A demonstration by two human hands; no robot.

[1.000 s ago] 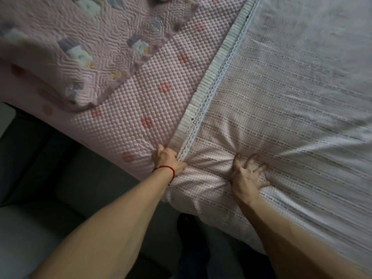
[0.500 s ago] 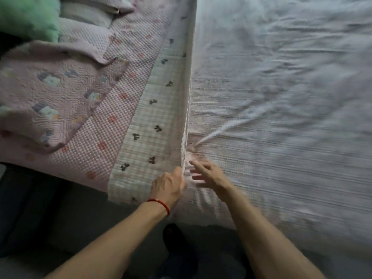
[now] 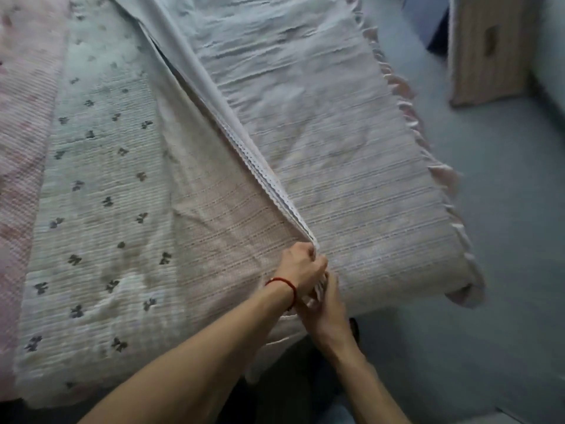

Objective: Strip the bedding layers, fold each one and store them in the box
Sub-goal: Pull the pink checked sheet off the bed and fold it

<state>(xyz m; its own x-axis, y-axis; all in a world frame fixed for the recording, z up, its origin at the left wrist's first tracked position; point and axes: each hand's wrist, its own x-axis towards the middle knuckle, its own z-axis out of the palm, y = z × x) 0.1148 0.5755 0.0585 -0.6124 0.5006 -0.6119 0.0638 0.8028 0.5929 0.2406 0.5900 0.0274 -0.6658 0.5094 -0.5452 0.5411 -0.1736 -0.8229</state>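
A pale striped blanket (image 3: 351, 154) with a lace-trimmed edge (image 3: 260, 175) and a pink ruffle lies over the right half of the bed. My left hand (image 3: 301, 267), a red string at its wrist, grips the lace edge near the bed's foot. Directly below it, my right hand (image 3: 328, 304) holds the same bunched corner. The edge is lifted and pulled rightward. Under it show a pinkish striped sheet (image 3: 220, 221) and a white layer with small dark bows (image 3: 101, 191).
A pink textured cover (image 3: 21, 133) runs along the bed's left side. A tan storage box (image 3: 489, 50) with a handle slot stands on the grey floor (image 3: 504, 240) at the upper right. Dark floor shows at my feet.
The lace edge has been peeled further to the right, uncovering much more of the bow-print layer and the striped sheet. My right hand has come in under my left and taken hold of the corner.
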